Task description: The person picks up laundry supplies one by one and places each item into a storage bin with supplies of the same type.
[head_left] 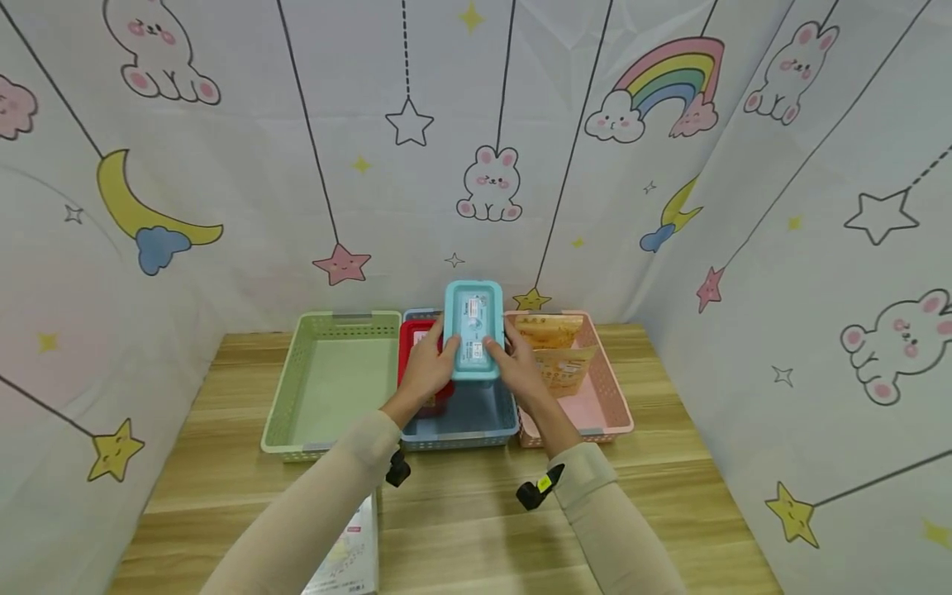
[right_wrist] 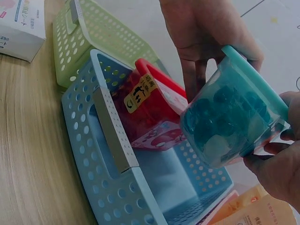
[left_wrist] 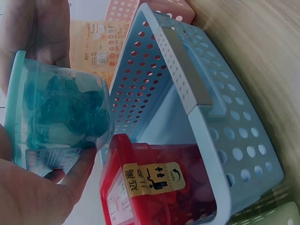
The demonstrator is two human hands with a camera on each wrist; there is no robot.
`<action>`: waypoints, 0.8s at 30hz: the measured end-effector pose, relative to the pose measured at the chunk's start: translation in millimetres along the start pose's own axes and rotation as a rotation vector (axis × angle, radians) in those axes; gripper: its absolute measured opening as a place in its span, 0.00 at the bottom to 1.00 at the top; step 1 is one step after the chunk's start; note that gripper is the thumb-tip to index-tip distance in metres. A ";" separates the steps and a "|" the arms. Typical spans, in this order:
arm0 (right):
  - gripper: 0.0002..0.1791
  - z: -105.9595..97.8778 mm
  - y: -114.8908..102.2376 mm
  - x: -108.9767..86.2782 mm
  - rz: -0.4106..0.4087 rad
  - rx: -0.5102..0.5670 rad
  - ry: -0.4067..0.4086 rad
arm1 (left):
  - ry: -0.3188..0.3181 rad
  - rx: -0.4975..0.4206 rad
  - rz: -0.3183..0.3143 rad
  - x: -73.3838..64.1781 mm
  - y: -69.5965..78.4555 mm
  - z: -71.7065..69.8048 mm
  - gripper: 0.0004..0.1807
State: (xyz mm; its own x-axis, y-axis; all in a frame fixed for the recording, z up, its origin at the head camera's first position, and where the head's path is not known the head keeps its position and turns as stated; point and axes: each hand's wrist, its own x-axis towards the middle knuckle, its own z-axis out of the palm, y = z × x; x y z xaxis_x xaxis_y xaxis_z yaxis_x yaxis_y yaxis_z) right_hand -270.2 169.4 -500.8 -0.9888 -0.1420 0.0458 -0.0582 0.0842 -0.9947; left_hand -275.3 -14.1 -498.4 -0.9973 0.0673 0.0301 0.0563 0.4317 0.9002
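A clear tub with a teal lid and teal laundry pods showing through its wall is held between both hands over the blue basket. My left hand grips its left side and my right hand its right side, with thumbs on the lid's labelled face. In the left wrist view, fingers of the left hand curl under the tub. A similar red tub with a yellow strip label stands in the left part of the blue basket, partly covered by my left hand in the head view.
To the left sits a green basket. On the right, a pink basket holds yellow-orange pouches. Near the front of the wooden table lies a white box, partly behind my left sleeve. A patterned curtain rises behind the baskets.
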 end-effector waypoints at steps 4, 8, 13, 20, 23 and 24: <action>0.36 -1.1 4.5 0.0 0.005 -0.025 0.012 | -0.006 -0.001 -0.011 0.4 -1.5 4.3 0.37; 0.36 -2.3 10.6 -0.9 0.009 -0.042 0.019 | 0.000 0.040 -0.035 1.1 -4.5 9.6 0.38; 0.35 -2.8 16.4 -1.2 0.011 -0.088 0.047 | 0.017 0.080 -0.022 2.1 -4.9 13.4 0.36; 0.35 -2.8 28.2 -1.4 0.013 -0.179 0.082 | 0.010 0.128 -0.059 2.2 -1.3 15.1 0.28; 0.33 -2.4 32.4 -2.1 0.004 -0.215 0.100 | 0.006 0.160 -0.077 4.2 0.1 16.6 0.24; 0.33 -2.2 33.8 -2.1 0.005 -0.224 0.108 | 0.005 0.173 -0.083 5.4 0.5 17.1 0.24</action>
State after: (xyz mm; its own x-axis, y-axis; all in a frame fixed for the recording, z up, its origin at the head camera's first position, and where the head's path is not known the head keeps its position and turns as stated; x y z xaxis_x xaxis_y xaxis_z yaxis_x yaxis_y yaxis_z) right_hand -270.4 174.7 -534.4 -0.9974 -0.0362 0.0624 -0.0705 0.3029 -0.9504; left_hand -279.8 1.9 -505.2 -0.9991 0.0204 -0.0382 -0.0191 0.5840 0.8115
